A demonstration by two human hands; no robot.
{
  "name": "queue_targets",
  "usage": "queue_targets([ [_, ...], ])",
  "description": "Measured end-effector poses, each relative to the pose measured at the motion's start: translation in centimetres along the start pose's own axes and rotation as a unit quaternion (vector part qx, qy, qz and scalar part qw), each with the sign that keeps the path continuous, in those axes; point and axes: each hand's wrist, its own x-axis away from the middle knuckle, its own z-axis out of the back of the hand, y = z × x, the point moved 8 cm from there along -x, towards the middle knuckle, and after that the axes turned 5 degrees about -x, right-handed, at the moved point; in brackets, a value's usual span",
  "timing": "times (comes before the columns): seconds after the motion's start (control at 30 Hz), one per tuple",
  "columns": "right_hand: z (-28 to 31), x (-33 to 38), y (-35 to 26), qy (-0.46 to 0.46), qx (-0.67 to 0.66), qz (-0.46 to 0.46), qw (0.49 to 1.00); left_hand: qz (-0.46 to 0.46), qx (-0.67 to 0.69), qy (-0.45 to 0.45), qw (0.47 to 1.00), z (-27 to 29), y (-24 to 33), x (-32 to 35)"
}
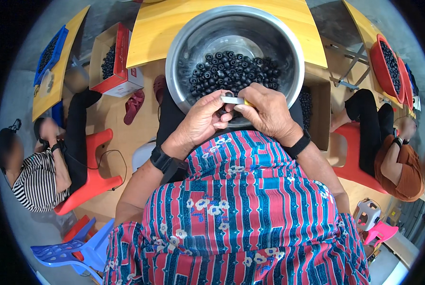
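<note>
A wide metal basin (173, 71) rests at the table's near edge, over my lap. Small round black parts (231, 69), each with a hole, are heaped in it. Over the basin's near rim, my left hand (207, 114) pinches one or more of these black parts between thumb and fingers. My right hand (267, 109) grips a small knife (232, 100) by its yellow handle. The short pale blade reaches across to the left fingertips and lies against the part there. Fingers partly hide the held part.
A yellow wooden table (148, 33) stands ahead. Left are a red-and-white carton (120, 85) of black parts and a red slipper (134, 107); right, a brown carton (321, 114). Seated people (41, 175) work at both sides, with red basins (386, 71) at far right.
</note>
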Motion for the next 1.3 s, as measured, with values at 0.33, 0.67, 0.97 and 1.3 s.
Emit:
queue_targets([
  [0.33, -0.5, 0.0, -0.2, -0.008, 0.044, 0.016, 0.999, 0.006, 0.002, -0.014, 1.0, 0.0, -0.2, -0.2],
  [0.67, -0.4, 0.0, -0.1, 0.003, 0.035, 0.009, 0.999, 0.02, 0.025, -0.019, 0.999, -0.1, -0.3, -0.1],
  [0.97, -1.0, 0.0, 0.0, -0.011, 0.024, 0.005, 1.0, 0.03, 0.068, -0.041, 0.996, 0.5, -0.6, -0.2],
  [1.3, -1.4, -0.4, 2.2, -0.003, 0.014, -0.049, 0.999, 0.0, 0.065, 0.0, 0.998, 1.2, -0.2, -0.3],
])
